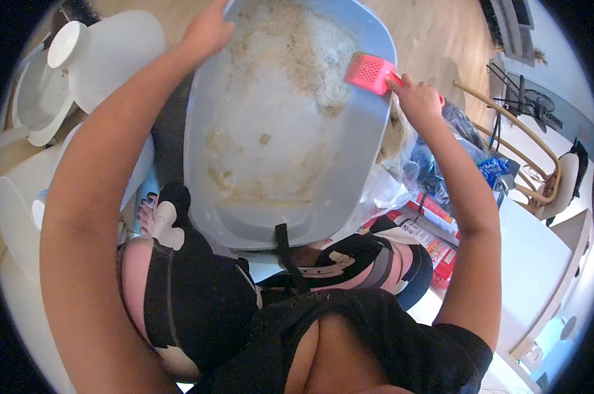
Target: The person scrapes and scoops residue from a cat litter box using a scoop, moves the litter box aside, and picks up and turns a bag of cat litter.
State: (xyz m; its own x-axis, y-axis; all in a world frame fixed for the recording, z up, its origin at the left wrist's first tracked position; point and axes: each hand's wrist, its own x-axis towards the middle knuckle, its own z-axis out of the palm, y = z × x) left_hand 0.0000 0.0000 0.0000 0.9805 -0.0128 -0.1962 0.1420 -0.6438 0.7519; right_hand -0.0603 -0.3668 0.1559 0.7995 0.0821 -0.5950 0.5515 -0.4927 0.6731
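A large pale blue-grey plastic tray (264,164) is tilted up before me, with brownish residue and fine grains stuck to its inside, mostly near the top. My left hand (208,29) is closed on the tray's upper left rim, its fingertips partly hidden. On the right side, my right hand (416,98) grips the handle of a pink slotted scoop (370,73). The scoop's head lies against the tray's inner right wall, near the rim.
White plastic containers (116,56) stand at the left. Beyond the tray's right side lie clear plastic bags (386,190) and red-and-white packages (432,243). A wooden chair (547,187) and a white surface (530,262) are farther right.
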